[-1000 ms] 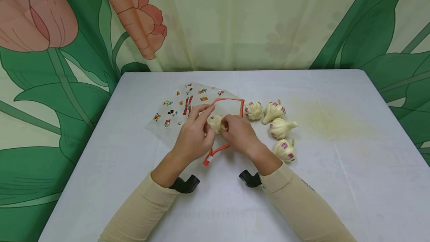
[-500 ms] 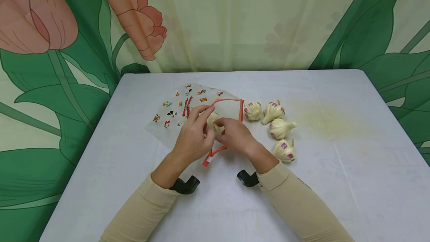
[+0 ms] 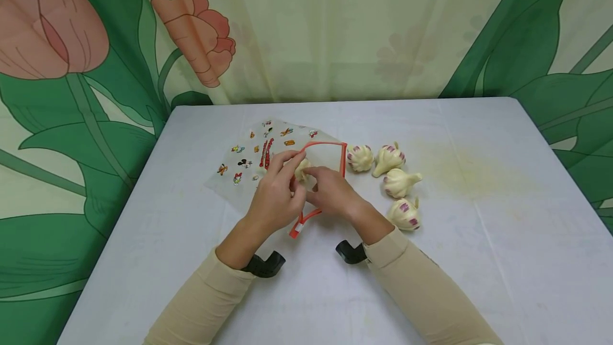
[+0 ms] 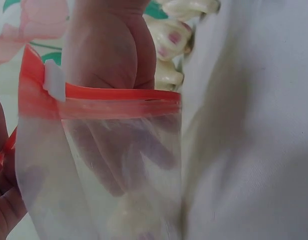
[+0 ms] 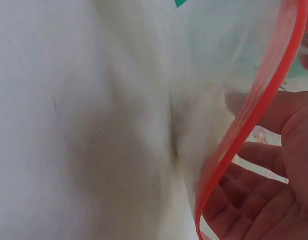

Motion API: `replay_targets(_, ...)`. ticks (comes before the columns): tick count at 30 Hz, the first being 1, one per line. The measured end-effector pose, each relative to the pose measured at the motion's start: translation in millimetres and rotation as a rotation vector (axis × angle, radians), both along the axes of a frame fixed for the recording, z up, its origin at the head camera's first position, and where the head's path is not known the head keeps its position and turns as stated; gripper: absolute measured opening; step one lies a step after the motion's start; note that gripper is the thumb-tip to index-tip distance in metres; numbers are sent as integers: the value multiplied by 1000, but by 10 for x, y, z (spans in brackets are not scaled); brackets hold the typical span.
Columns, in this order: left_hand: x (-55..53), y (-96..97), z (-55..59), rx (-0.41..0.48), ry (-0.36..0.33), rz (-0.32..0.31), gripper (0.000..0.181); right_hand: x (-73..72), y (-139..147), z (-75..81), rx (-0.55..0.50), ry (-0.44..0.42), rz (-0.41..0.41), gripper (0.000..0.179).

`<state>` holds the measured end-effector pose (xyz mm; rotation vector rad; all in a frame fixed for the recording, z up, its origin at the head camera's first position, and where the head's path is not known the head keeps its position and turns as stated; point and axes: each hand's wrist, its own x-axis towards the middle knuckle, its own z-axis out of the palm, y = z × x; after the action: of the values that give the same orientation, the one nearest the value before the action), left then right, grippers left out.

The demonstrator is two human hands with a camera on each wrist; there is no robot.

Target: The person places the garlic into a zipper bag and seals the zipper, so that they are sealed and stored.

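A clear zip bag (image 3: 297, 133) with cartoon prints and a red rim lies on the table, its mouth held wide. My left hand (image 3: 276, 190) pinches the red rim (image 4: 7, 147) at the near left side of the mouth. Through that mouth reaches my right hand (image 3: 332, 191), its fingers fairly straight inside the clear plastic in the left wrist view. A garlic bulb (image 3: 301, 170) sits in the bag just beyond those fingertips, partly hidden by both hands; whether they touch it I cannot tell. A white slider (image 4: 54, 80) shows at one end of the rim.
Several garlic bulbs (image 3: 402, 183) stand in a curved row right of the bag, close to my right forearm. A white cloth covers the table (image 3: 479, 260). Behind its far edge hangs a printed curtain (image 3: 335, 31).
My right hand has moved left and deeper into the bag, and the garlic bulb there has shifted slightly left. My left hand keeps its place on the rim.
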<state>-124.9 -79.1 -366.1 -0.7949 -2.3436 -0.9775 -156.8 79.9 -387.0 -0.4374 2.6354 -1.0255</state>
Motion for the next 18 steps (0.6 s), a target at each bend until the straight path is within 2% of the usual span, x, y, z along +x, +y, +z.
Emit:
replay_targets(6, -8, 1, 0, 6, 11, -8, 52, 58, 90, 39, -45, 33, -20, 62)
replay_targets(18, -12, 13, 5, 1, -19, -7, 52, 206, 235, 163, -112, 132, -36, 58)
